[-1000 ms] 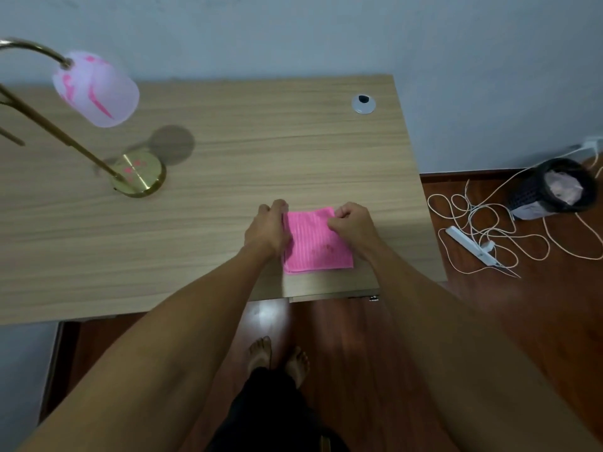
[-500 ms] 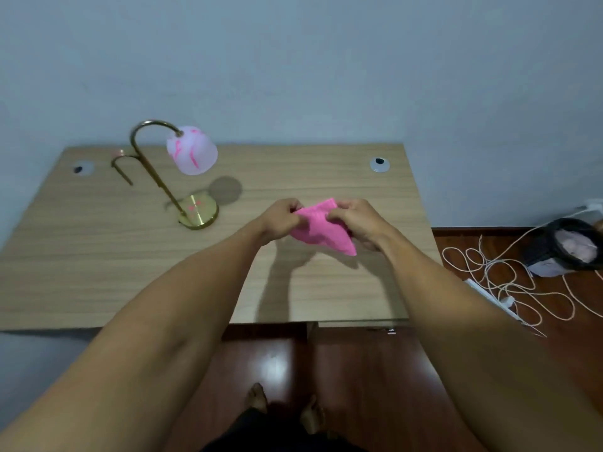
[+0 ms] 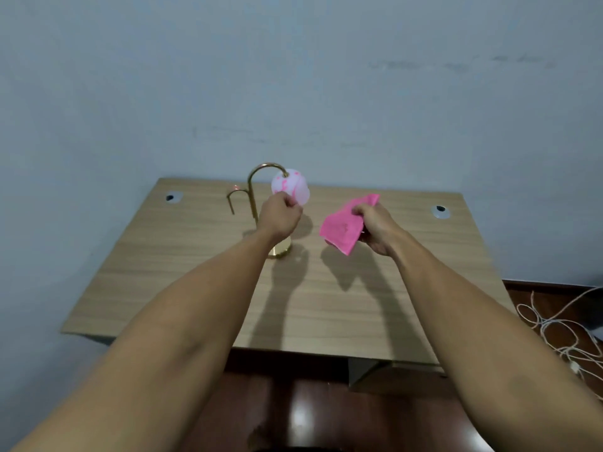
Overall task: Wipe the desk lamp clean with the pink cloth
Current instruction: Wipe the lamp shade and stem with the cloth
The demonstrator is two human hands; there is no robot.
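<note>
A brass desk lamp [image 3: 252,190] with a curved neck stands at the back of the wooden desk [image 3: 408,288]. Its white shade [image 3: 292,185] carries pink smears. My left hand [image 3: 280,216] is closed on the lower edge of the shade and hides part of the stem and the round base [image 3: 281,251]. My right hand [image 3: 375,228] holds the pink cloth [image 3: 342,228] in the air to the right of the lamp, above the desk; the cloth hangs folded and crumpled.
Two round cable holes [image 3: 173,197] [image 3: 440,211] sit near the desk's back corners. A pale wall rises behind the desk. White cords [image 3: 561,324] lie tangled on the dark wooden floor at the right.
The cloth was lifted off the desk with both hands. My left hand then let go of it and moved to the lamp shade. My right hand keeps the cloth. The camera has tilted up.
</note>
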